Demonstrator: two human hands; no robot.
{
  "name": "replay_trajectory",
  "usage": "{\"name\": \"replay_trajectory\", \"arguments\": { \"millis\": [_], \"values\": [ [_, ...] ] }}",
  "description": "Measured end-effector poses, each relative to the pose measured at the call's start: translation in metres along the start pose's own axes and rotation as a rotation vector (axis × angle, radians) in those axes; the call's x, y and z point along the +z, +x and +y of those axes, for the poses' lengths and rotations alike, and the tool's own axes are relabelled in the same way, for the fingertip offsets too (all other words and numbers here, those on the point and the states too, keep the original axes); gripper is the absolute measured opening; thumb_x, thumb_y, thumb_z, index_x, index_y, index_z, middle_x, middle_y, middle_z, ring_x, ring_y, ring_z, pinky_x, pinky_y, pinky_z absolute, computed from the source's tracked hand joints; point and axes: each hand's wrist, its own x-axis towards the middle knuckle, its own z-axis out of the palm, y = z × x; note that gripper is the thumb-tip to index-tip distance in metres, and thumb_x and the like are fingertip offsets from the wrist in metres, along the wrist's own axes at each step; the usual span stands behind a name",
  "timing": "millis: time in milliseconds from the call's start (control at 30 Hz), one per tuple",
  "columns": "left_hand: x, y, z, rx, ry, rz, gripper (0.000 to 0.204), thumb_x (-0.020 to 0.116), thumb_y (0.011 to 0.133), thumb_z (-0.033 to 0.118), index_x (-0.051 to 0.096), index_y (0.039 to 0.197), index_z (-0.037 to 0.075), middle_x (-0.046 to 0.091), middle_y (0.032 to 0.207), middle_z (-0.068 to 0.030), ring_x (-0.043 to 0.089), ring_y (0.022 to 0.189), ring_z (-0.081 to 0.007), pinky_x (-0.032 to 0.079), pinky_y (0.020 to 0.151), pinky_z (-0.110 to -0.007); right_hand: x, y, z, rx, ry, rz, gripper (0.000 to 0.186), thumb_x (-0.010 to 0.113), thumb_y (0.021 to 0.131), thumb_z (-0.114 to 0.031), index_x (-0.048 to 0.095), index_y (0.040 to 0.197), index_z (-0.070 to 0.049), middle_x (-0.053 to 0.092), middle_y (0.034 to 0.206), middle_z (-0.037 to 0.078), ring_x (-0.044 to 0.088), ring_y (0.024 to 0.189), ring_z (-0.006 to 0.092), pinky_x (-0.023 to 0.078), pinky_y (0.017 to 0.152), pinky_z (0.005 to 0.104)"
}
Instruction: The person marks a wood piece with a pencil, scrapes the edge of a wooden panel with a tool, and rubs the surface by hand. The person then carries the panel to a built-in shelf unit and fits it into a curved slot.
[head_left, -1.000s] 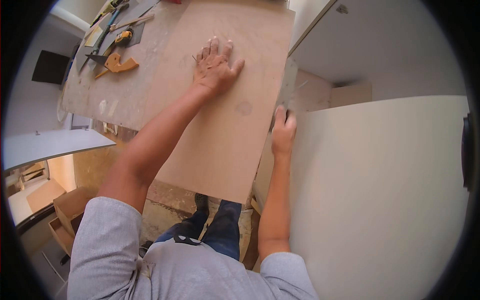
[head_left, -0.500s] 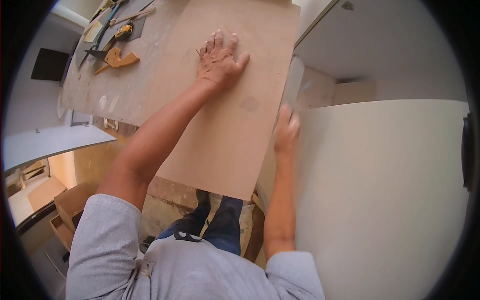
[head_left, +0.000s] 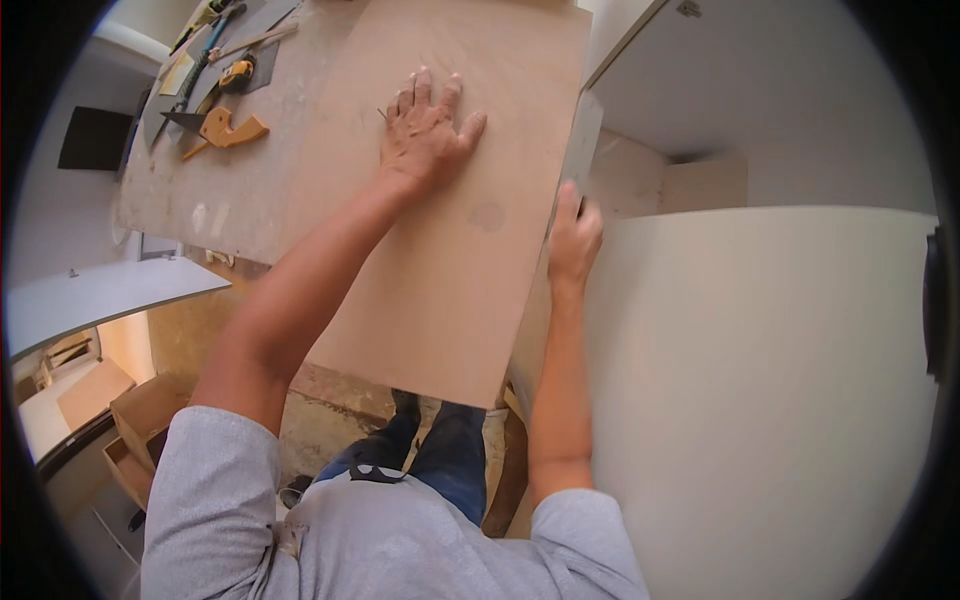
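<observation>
Board [head_left: 445, 300] likely stiff, lightish; hold by long edges. Left hand [head_left: 425, 140] flat, fingers spread; right hand [head_left: 575, 240] beside right edge, grip unclear.

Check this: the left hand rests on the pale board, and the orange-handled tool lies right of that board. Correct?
Wrong side: the head view shows the orange-handled tool lying left of the pale board, on which the left hand does rest.
</observation>
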Motion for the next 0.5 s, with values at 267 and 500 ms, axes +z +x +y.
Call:
{"name": "replay_trajectory", "arguments": {
  "millis": [267,500],
  "values": [
    [-0.003,-0.004,-0.003,0.007,0.001,-0.002,0.071,0.051,0.100,0.055,0.041,0.158,0.015,0.031,0.164,-0.0235,0.026,0.154,-0.0399,0.021,0.124,-0.051,0.065,0.181,-0.038,-0.008,0.100,0.014,0.059,0.057,0.100,-0.051,0.070,0.091,0.005,0.071,0.084,0.024,0.068,0.082,0.0403,0.052,0.078,0.0475],
    [-0.001,-0.002,0.000,0.023,-0.003,0.018,0.071,0.051,0.100,0.056,0.041,0.158,0.015,0.030,0.165,-0.0240,0.027,0.154,-0.0395,0.021,0.125,-0.050,0.015,0.035,0.012,0.039,0.067,-0.104,0.055,0.056,0.102,-0.049,0.069,0.098,0.005,0.071,0.084,0.022,0.070,0.081,0.0344,0.052,0.077,0.0464]
  ]
}}
